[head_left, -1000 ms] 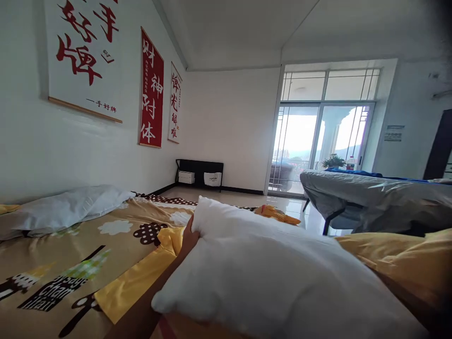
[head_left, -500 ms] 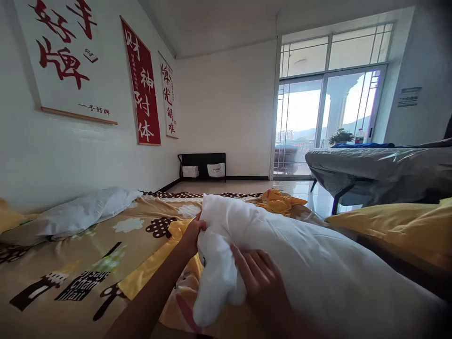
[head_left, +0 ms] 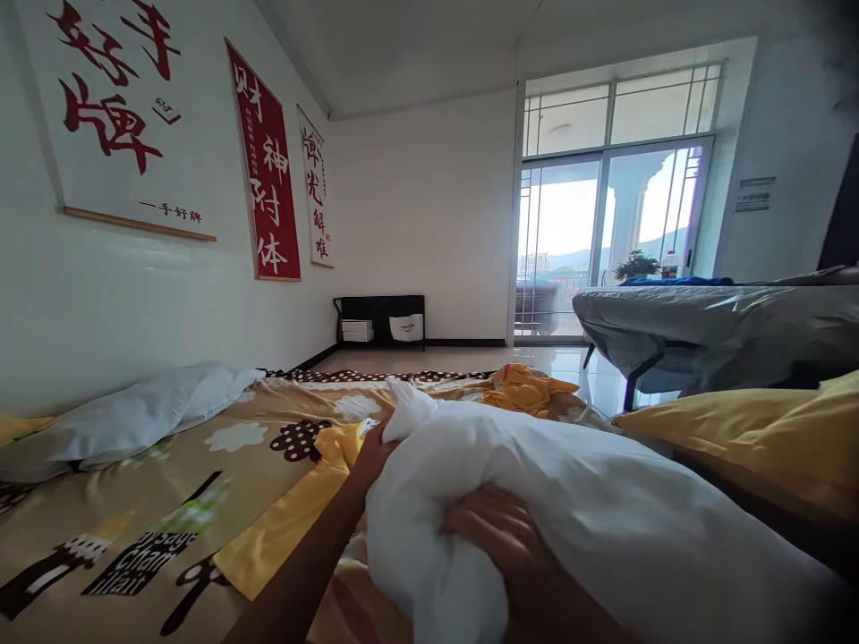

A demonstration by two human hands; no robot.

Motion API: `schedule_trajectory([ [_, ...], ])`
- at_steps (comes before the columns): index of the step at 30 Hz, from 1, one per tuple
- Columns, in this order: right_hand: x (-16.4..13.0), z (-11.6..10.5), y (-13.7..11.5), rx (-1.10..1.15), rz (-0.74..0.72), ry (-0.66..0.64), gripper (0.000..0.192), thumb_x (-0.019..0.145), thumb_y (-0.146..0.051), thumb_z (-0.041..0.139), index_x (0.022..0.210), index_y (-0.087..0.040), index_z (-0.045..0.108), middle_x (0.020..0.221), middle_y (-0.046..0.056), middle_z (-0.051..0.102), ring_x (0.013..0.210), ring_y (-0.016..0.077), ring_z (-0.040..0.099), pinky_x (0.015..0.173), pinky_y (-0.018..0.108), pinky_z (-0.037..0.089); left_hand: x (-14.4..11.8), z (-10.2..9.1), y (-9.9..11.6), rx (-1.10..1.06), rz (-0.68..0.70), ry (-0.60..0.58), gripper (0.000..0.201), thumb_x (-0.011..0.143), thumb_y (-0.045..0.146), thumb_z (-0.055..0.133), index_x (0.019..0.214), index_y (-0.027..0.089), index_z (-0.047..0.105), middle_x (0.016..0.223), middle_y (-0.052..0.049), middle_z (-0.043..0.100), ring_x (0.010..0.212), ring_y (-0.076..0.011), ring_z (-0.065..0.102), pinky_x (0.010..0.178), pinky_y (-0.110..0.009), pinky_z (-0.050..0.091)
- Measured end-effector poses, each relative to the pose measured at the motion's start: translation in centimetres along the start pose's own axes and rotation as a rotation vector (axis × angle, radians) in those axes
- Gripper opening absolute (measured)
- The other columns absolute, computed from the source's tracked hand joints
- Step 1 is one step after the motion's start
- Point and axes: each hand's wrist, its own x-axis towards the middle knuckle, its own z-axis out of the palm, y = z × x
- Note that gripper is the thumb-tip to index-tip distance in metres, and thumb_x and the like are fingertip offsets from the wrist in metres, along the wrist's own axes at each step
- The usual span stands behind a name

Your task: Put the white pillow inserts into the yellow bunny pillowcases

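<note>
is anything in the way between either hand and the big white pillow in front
Nothing visible is: the left hand holds the white pillow near its far left corner, and the right hand is pushed into its fold. The yellow cloth lies left of the left forearm, not between.

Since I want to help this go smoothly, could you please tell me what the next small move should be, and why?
I'd probably press the right hand a little further in to tighten the fold in the white pillow: that hand sits in the fold, the left hand holds the far edge, and the near end bulges.
</note>
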Motion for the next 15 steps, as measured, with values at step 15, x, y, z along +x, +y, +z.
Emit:
schedule_trajectory([
  [15,1.8,-6.6,2.4,-0.142,0.060,-0.277,0.015,0.081,-0.029,0.055,0.087,-0.023,0.068,0.098,0.007,0.073,0.101,0.0231,0.066,0.095,0.039,0.045,-4.1,4.1,4.7,-0.101,0.031,0.139,0.048,0.053,0.014,0.068,0.101,0.016,0.071,0.095,-0.003,0.072,0.089,-0.0204,0.062,0.079,-0.026,0.050],
])
